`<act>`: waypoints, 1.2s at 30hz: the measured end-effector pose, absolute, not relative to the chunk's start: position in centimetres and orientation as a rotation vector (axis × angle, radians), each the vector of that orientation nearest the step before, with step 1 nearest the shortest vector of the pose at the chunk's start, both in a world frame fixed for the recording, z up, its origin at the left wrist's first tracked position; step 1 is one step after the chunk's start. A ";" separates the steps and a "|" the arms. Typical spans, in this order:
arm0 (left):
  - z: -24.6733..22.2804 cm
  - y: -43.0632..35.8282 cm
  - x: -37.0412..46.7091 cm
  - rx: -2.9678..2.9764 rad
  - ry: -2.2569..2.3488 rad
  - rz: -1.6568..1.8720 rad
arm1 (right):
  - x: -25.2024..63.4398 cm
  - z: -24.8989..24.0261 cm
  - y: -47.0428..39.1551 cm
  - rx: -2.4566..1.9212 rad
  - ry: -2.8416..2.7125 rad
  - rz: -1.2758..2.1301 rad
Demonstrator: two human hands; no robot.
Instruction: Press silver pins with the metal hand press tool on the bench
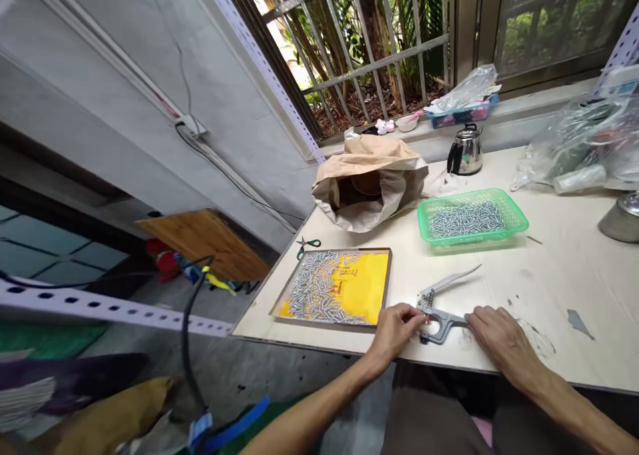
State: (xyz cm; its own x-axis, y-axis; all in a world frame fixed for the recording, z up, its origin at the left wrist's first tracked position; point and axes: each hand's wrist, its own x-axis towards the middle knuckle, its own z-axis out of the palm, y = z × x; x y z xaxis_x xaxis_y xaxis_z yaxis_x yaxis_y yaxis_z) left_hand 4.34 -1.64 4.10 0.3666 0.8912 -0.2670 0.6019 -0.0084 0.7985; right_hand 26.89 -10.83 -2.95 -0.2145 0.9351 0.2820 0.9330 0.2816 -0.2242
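A grey metal plier-like tool (442, 325), with a long lever handle angled up and away, lies at the table's front edge. My left hand (394, 335) pinches at its jaw end, beside a small red part; whatever sits between those fingertips is too small to make out. My right hand (499, 338) lies palm down, its fingers closed over the tool's other handle. Left of the tool, a shallow tray (388, 289) with a yellow sheet in it holds many small silver metal pieces. More such pieces fill a green plastic basket (519, 223) farther back.
Green-handled scissors (308, 244) lie behind the tray. A brown paper bag (369, 189) gapes toward me, with a steel kettle (466, 150) to its right. Plastic bags (574, 142) crowd the right back. A grey scrap (579, 323) lies at right. The table's left edge drops to the floor.
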 end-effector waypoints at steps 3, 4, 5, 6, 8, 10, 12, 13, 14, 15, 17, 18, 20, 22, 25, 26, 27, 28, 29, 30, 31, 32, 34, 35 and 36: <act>3.2 -2.4 4.9 1.655 1.398 0.357 | 25.8 -0.2 -11.0 -1.699 -2.213 -0.074; 3.0 -2.4 4.9 1.661 1.418 0.351 | 25.6 0.5 -11.1 -1.695 -2.210 -0.105; 2.9 -2.5 4.9 1.682 1.435 0.350 | 25.3 1.0 -11.1 -1.690 -2.204 -0.135; 2.9 -2.5 4.9 1.715 1.447 0.349 | 25.2 1.4 -11.0 -1.684 -2.195 -0.161; 3.2 -2.4 5.0 1.777 1.458 0.315 | 25.1 1.9 -10.9 -1.658 -2.185 -0.194; 3.6 -2.2 5.1 1.779 1.441 0.202 | 25.1 1.9 -10.8 -1.618 -2.190 -0.203; 3.9 -2.0 5.2 1.710 1.399 0.060 | 25.1 1.9 -10.7 -1.591 -2.194 -0.200; 4.0 -1.9 5.3 1.660 1.378 0.008 | 25.1 1.9 -10.6 -1.587 -2.193 -0.194; 4.1 -1.8 5.4 1.611 1.361 -0.024 | 25.2 2.0 -10.6 -1.588 -2.190 -0.183; 4.1 -1.8 5.4 1.562 1.352 -0.040 | 25.2 2.0 -10.6 -1.592 -2.191 -0.166; 4.1 -2.0 5.5 1.467 1.360 -0.047 | 25.2 2.2 -10.7 -1.611 -2.211 -0.116; 4.1 -2.1 5.5 1.424 1.372 -0.052 | 25.2 2.3 -10.7 -1.625 -2.233 -0.078; 4.1 -2.5 5.5 1.351 1.398 -0.061 | 25.5 2.6 -10.8 -1.651 -2.283 0.025; 4.1 -2.8 5.3 1.286 1.415 -0.070 | 25.9 2.9 -10.6 -1.654 -2.318 0.151; 4.1 -3.0 5.1 1.222 1.416 -0.090 | 26.9 3.1 -9.5 -1.647 -2.330 0.233; 4.0 -3.0 5.0 1.213 1.415 -0.097 | 27.2 3.1 -8.8 -1.652 -2.342 0.242; 4.0 -3.0 4.9 1.210 1.413 -0.102 | 27.5 3.2 -8.1 -1.662 -2.365 0.256; 4.0 -3.0 4.9 1.211 1.414 -0.106 | 27.8 3.2 -7.3 -1.671 -2.401 0.287; 3.9 -3.0 4.9 1.215 1.417 -0.108 | 28.0 3.3 -6.5 -1.675 -2.440 0.330; 4.0 -3.0 4.9 1.220 1.420 -0.108 | 28.2 3.5 -5.8 -1.677 -2.479 0.378; 4.0 -3.0 5.0 1.224 1.423 -0.106 | 28.2 3.7 -5.2 -1.678 -2.515 0.419; 4.0 -3.0 5.0 1.227 1.428 -0.101 | 28.2 4.0 -4.8 -1.681 -2.540 0.446; 4.2 -3.2 5.1 1.227 1.438 -0.088 | 27.9 4.9 -4.3 -1.693 -2.574 0.459; 4.3 -3.3 5.2 1.227 1.442 -0.081 | 27.7 5.3 -4.2 -1.712 -2.585 0.450; 4.3 -3.3 5.3 1.228 1.447 -0.076 | 27.5 5.7 -4.3 -1.733 -2.597 0.433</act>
State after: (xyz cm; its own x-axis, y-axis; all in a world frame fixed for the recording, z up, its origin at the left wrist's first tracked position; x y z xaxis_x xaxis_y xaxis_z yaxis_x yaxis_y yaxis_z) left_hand 5.26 -3.32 4.33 0.2299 0.6135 -0.7555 0.6894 0.4453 0.5714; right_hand 27.53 -4.26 5.74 -0.3953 0.9046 -0.1594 0.9074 0.3575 -0.2209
